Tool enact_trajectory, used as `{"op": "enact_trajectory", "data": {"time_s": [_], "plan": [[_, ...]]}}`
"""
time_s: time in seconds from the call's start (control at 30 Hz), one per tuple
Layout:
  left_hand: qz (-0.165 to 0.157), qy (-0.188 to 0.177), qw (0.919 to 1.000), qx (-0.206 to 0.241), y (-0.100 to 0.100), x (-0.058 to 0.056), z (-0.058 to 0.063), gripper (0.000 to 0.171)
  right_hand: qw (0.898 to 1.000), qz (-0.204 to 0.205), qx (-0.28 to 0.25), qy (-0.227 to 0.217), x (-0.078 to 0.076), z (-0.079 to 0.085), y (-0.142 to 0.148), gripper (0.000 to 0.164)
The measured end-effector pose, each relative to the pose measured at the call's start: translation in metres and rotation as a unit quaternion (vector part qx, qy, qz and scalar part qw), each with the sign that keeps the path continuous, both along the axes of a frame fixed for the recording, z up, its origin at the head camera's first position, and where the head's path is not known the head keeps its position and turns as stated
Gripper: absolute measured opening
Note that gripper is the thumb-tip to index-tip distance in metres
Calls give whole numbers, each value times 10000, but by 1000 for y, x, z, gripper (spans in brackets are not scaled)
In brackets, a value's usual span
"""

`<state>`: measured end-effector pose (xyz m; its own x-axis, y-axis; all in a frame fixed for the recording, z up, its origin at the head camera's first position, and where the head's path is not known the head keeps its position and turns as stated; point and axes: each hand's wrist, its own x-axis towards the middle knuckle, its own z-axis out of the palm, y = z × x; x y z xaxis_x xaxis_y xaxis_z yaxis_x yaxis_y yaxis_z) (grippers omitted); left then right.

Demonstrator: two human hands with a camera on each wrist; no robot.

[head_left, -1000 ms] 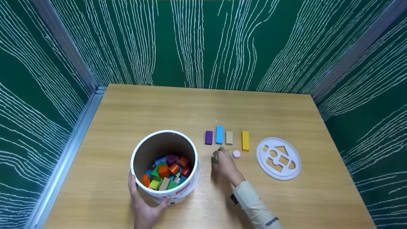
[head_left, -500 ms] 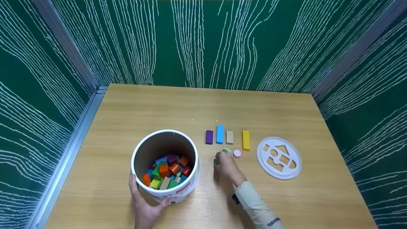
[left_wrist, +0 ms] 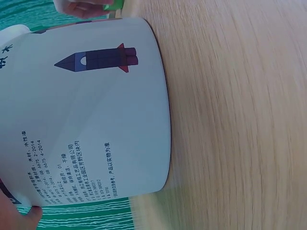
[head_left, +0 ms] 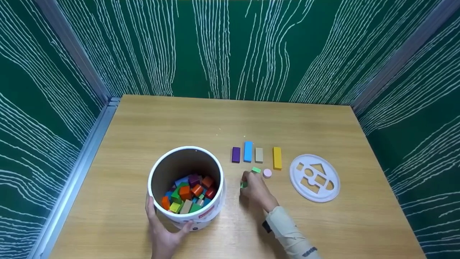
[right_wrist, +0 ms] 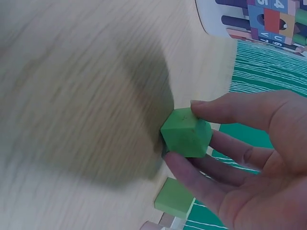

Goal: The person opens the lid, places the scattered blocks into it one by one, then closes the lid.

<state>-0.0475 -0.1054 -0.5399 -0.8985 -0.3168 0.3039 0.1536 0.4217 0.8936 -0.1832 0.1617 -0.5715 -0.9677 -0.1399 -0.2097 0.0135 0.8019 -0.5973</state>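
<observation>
My left hand (head_left: pixel 163 233) grips the side of a white bucket (left_wrist: pixel 96 110), thumb on the front and fingers around the left. Inside the bucket lie several coloured wooden blocks (head_left: pixel 185 194). To its right, my right hand (head_left: pixel 257 189) pinches a green block (right_wrist: pixel 187 132) between thumb and fingertips, low at the tabletop. A second green block (head_left: pixel 256 169) lies just beyond those fingers, beside a pink round block (head_left: pixel 267 173). Farther back stand in a row a purple block (head_left: pixel 236 154), a blue block (head_left: pixel 248 151), a beige block (head_left: pixel 259 155) and a yellow block (head_left: pixel 277 158).
A white round lid (head_left: pixel 299 187) with shaped cutouts lies on the wooden table (head_left: pixel 172 118), right of the blocks. Green walls (head_left: pixel 215 46) with white wavy lines enclose the table at the back and sides. A metal rail (head_left: pixel 77 172) runs along the left edge.
The right hand has shifted slightly toward the body with its green block, so the second green block shows more behind the fingers. The left hand and bucket stay put.
</observation>
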Motion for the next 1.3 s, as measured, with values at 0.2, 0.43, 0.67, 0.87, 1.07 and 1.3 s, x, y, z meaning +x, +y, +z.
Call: {"op": "enact_trajectory", "data": {"time_s": [0.2, 0.43, 0.67, 0.87, 1.07, 1.3], "plan": [[-27, 59, 10000, -48, 0, -1, 0, 117, 10000, 90, 10, 8, 1, -2, 0, 29], [-71, 185, 9998, -78, 0, -1, 0, 118, 9989, 268, -80, 384, 4, 2, 2, 26], [-83, 198, 9998, -59, 0, -1, -2, 119, 9941, 341, -318, 982, 5, 9, 4, 22], [-90, 199, 9997, -59, 0, 1, 0, 120, 9954, 186, -379, 859, 5, 16, 4, 26], [-77, 302, 9995, -59, 0, 1, 0, 120, 9955, 94, -468, 815, 6, 23, 4, 30], [-62, 237, 9997, -50, -1, 0, -2, 120, 9922, 180, -636, 1061, 6, 30, 6, 30]]}}
